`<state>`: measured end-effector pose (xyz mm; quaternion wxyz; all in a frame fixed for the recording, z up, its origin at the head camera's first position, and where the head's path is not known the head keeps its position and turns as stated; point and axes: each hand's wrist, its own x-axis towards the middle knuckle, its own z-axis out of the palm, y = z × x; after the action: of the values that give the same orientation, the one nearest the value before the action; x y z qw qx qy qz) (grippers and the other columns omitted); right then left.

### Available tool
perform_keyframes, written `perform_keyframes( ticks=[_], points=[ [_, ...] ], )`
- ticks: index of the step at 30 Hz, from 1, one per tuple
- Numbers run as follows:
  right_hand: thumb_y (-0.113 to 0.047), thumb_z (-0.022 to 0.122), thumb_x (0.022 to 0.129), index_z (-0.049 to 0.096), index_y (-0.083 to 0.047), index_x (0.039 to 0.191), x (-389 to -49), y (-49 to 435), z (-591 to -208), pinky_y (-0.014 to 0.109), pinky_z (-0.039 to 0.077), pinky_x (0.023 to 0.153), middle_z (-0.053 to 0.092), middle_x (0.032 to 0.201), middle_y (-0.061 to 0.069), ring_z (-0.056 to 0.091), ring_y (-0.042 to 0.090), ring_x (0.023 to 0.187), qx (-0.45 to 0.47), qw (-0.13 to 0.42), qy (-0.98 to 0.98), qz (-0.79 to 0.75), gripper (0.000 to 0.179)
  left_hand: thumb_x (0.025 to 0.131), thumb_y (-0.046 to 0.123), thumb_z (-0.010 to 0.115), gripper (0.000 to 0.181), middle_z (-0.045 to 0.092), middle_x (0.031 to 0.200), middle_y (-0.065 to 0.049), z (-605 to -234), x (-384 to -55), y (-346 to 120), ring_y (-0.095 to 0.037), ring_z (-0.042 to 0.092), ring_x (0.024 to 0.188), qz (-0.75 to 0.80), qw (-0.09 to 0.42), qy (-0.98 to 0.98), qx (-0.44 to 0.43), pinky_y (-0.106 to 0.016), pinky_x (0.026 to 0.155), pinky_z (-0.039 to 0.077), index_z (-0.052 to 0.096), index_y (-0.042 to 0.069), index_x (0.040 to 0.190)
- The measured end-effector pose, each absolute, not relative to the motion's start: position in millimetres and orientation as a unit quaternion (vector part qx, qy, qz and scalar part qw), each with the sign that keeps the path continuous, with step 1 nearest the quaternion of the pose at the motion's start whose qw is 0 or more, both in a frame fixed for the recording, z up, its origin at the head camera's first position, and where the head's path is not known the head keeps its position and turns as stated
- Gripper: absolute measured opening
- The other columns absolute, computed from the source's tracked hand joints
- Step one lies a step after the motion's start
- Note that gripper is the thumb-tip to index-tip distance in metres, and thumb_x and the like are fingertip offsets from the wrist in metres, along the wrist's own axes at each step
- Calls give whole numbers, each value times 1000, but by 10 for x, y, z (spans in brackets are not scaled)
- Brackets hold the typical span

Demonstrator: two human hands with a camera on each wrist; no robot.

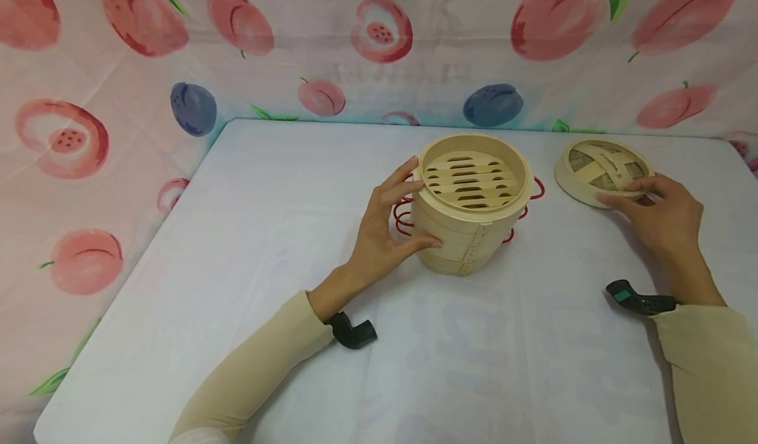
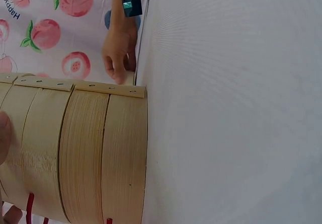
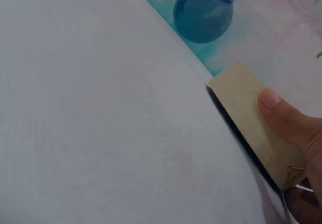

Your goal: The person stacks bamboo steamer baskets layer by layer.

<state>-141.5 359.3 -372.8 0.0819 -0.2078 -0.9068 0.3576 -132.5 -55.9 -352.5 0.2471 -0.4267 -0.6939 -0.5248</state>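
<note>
A round bamboo steamer [image 1: 468, 233] stands upright on the white table as a stack of tiers, its slatted top tier uncovered. Red loops [image 1: 403, 217] stick out from its sides. My left hand [image 1: 385, 223] grips the stack's left side, thumb on the front wall and fingers up by the rim. Farther right is the woven bamboo lid [image 1: 604, 168], with a strap handle on top. Its near right edge is pinched between the thumb and fingers of my right hand [image 1: 666, 214]. In the right wrist view, a dark shadow runs along the lid's [image 3: 251, 128] lower edge.
A white cloth covers the table [image 1: 254, 246]. Behind and to the left hangs a fruit-print curtain [image 1: 266, 69], meeting the table's back edge close to the lid. Black wrist devices [image 1: 355, 332] sit at both sleeves.
</note>
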Motion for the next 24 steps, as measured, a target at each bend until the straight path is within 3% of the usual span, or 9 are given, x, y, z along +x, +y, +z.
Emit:
perform_keyframes(
  ticks=[4, 9, 16, 20, 24],
  points=[
    [-58, 69, 78, 56, -12, 102, -1414, 3587, -3664, 42, 28, 109, 45, 136, 4, 32, 21, 135, -213, 88, -898, 374, 54, 60, 3, 90, 89, 32, 149, -18, -3519, -1318, -557, -31, 30, 137, -522, 249, -694, -428, -46, 106, 30, 38, 7, 132],
    [-54, 70, 79, 55, -17, 102, -1418, 3564, -3547, 36, 33, 106, 32, 152, 3, 20, 15, 141, -200, 98, -897, 381, 47, 60, 3, 90, 89, 32, 149, -18, -3518, -1319, -554, -31, 30, 137, -521, 250, -695, -428, -47, 106, 30, 38, 8, 132],
    [-37, 78, 79, 59, -13, 97, -1397, 3488, -3313, 33, 35, 104, 48, 132, -9, 34, 3, 130, -139, 143, -902, 383, 36, 61, 5, 90, 89, 32, 151, -15, -3528, -1330, -554, -31, 30, 137, -519, 250, -697, -427, -47, 106, 30, 38, 9, 132],
    [-33, 77, 81, 59, -19, 97, -1391, 3413, -3178, 33, 34, 104, 47, 133, -12, 34, 5, 131, -127, 148, -894, 402, 28, 60, 6, 90, 89, 32, 151, -14, -3528, -1328, -554, -31, 30, 137, -520, 250, -697, -426, -47, 106, 30, 38, 9, 132],
    [-21, 76, 84, 61, -15, 98, -1368, 3335, -3078, 25, 35, 102, 52, 123, -10, 38, 7, 126, -101, 162, -870, 455, 22, 60, 5, 90, 89, 32, 151, -15, -3529, -1329, -553, -31, 30, 137, -523, 250, -695, -426, -47, 106, 30, 38, 9, 132]
  ],
)
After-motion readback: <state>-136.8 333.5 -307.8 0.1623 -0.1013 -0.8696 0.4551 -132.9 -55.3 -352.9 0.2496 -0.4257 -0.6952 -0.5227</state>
